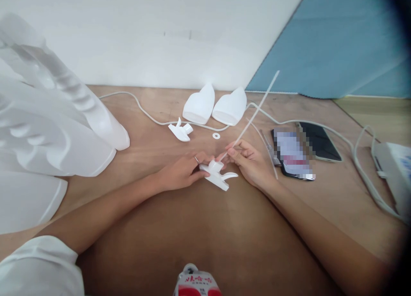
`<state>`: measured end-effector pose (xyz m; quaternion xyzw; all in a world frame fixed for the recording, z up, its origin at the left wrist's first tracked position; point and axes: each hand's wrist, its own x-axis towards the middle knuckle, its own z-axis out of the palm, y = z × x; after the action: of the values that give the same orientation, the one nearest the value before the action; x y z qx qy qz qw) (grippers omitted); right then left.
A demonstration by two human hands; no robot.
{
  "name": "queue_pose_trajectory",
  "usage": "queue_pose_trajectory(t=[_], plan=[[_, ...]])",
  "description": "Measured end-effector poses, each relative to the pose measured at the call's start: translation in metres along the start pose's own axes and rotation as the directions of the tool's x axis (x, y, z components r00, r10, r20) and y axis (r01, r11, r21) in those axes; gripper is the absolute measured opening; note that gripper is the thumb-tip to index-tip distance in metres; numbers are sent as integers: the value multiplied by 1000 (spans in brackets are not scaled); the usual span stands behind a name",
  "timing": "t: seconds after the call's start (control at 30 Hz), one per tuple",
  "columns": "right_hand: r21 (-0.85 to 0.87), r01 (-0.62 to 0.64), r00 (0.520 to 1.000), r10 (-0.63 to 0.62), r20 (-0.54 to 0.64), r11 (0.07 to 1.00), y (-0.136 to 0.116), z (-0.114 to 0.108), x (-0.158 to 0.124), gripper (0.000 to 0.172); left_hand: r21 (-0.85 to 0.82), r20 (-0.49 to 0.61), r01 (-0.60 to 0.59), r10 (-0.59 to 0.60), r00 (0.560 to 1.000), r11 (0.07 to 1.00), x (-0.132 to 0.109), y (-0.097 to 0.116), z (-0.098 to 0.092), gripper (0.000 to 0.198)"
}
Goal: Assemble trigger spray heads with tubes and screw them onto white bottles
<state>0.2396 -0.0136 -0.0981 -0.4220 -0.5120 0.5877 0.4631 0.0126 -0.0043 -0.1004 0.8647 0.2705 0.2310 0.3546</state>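
Observation:
My left hand (pixel 186 170) grips a white spray trigger head (pixel 216 176), which lies tilted just above the table with its round collar facing up. Pinched in my right hand (pixel 245 159) is a long thin white tube (pixel 257 110); its lower end meets the collar of the head. Whether the tube sits inside the collar is hard to tell. A second trigger head (pixel 180 130) rests on the table beyond my left hand. Near it lies a small white ring (pixel 216 136). Two white plastic covers (pixel 199 105) stand side by side at the wall.
Large white plastic shells (pixel 64 112) fill the left side. To the right are a thin tube beside two phones (pixel 321 142), a white cable (pixel 279 121) and a white box (pixel 394 167). A red and white pouch (pixel 198 283) is at the near edge.

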Motion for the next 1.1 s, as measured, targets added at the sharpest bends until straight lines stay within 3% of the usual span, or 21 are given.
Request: queue_pose_trajectory(t=[0.3, 0.5, 1.1], plan=[[19, 17, 998, -16, -58, 1000, -3, 4, -2, 30, 28, 15, 1, -2, 1000, 1000, 1, 1, -1, 27], [3, -18, 1000, 18, -4, 1000, -2, 4, -2, 32, 43, 14, -15, 14, 1000, 999, 0, -1, 0, 30], [-15, 46, 999, -45, 15, 999, -3, 7, -4, 24, 52, 34, 16, -18, 999, 999, 2, 2, -1, 28]])
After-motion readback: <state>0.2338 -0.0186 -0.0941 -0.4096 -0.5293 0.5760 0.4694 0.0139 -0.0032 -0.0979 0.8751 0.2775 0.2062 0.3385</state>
